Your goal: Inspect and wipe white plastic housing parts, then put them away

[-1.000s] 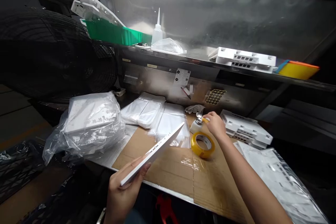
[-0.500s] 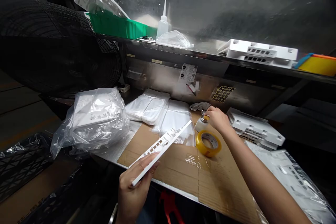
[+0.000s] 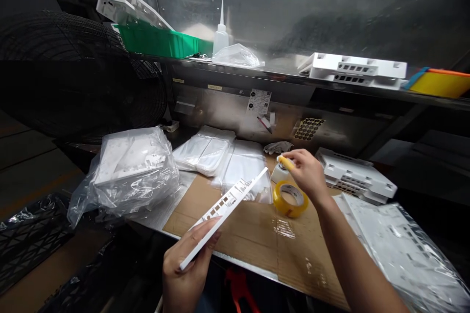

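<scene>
My left hand (image 3: 191, 259) is closed on the lower end of a white plastic panel (image 3: 227, 215), tilted edge-on above the cardboard, with a row of square cutouts showing. Out to the right, my right hand (image 3: 306, 173) pinches a small yellow piece with a white end (image 3: 286, 163); its exact kind is unclear. Just under it stands a small white bottle (image 3: 279, 174), its top partly hidden by the fingers and that piece. A roll of yellow packing tape (image 3: 290, 199) lies on the cardboard (image 3: 249, 234) in front of the bottle.
Bagged white panels (image 3: 132, 171) sit at left beside stacked clear plastic bags (image 3: 205, 149). More white panels (image 3: 356, 176) are stacked at right. The shelf above carries a green bin (image 3: 157, 41), a nozzle bottle (image 3: 221, 36) and white housings (image 3: 360, 69). A caged fan (image 3: 84, 68) stands left.
My right hand has lifted slightly off the bottle's top, and the yellow piece with its white end now shows in its fingers. My left hand keeps the panel nearly in place.
</scene>
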`<move>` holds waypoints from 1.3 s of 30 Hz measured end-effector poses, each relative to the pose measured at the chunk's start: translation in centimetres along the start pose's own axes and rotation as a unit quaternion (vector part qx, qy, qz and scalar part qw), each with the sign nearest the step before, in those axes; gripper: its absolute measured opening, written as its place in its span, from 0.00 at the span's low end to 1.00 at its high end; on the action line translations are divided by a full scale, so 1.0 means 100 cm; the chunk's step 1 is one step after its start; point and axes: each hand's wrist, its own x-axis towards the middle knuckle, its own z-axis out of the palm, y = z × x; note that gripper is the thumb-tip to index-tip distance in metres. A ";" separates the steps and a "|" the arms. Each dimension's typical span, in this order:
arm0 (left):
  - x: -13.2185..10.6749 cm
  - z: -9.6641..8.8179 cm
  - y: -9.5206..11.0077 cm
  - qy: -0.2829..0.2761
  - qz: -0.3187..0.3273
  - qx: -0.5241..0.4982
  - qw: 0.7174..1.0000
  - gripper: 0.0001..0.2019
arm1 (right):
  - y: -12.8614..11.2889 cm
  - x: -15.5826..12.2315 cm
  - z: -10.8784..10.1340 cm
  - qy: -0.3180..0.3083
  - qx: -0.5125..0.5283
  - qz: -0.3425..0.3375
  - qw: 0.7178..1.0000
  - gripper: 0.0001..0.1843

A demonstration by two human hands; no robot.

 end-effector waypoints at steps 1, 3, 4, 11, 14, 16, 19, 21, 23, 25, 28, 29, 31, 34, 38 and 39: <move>0.000 0.000 0.000 -0.005 0.011 0.007 1.000 0.19 | -0.017 -0.018 -0.006 0.010 0.033 -0.016 0.999 0.12; 0.000 0.002 0.000 -0.018 0.032 0.019 0.999 0.22 | -0.051 -0.053 -0.014 0.017 0.177 -0.073 0.981 0.09; 0.000 0.003 0.000 -0.023 0.042 0.021 0.999 0.22 | -0.065 -0.068 -0.016 0.024 0.230 -0.102 0.968 0.07; -0.002 0.007 0.001 -0.038 0.104 0.040 0.993 0.22 | -0.103 -0.111 0.003 0.070 0.206 -0.163 0.962 0.05; -0.001 0.006 0.002 -0.044 0.110 0.041 0.992 0.21 | -0.114 -0.123 0.004 0.052 0.223 -0.188 0.955 0.05; 0.000 0.006 0.002 -0.039 0.117 0.039 0.992 0.20 | -0.117 -0.125 0.004 0.046 0.242 -0.209 0.946 0.05; -0.001 0.008 -0.001 -0.026 0.132 0.042 0.990 0.18 | -0.108 -0.117 0.006 0.056 0.240 -0.201 0.948 0.06; -0.002 0.010 -0.005 -0.026 0.133 0.044 0.990 0.18 | -0.100 -0.110 0.011 0.074 0.224 -0.166 0.957 0.06; -0.004 0.010 -0.008 -0.026 0.134 0.045 0.990 0.19 | -0.101 -0.112 0.017 0.082 0.223 -0.146 0.960 0.06; -0.004 0.009 -0.010 -0.038 0.132 0.044 0.990 0.18 | -0.112 -0.124 0.023 0.075 0.247 -0.170 0.951 0.06; -0.004 0.006 -0.009 -0.045 0.113 0.032 0.992 0.15 | -0.132 -0.144 0.029 0.087 0.291 -0.240 0.922 0.07; -0.004 0.005 -0.009 -0.047 0.106 0.025 0.993 0.15 | -0.134 -0.146 0.028 0.088 0.294 -0.249 0.919 0.06; -0.004 0.004 -0.008 -0.036 0.103 0.018 0.994 0.15 | -0.131 -0.139 0.023 0.080 0.278 -0.235 0.928 0.06; -0.005 0.006 -0.008 -0.021 0.115 0.028 0.993 0.18 | -0.114 -0.120 0.014 0.094 0.228 -0.182 0.952 0.06; -0.006 0.007 -0.008 -0.021 0.111 0.021 0.993 0.17 | -0.122 -0.127 0.013 0.119 0.210 -0.186 0.952 0.05; -0.006 0.006 -0.007 -0.026 0.108 0.013 0.994 0.17 | -0.128 -0.133 0.015 0.118 0.219 -0.213 0.945 0.05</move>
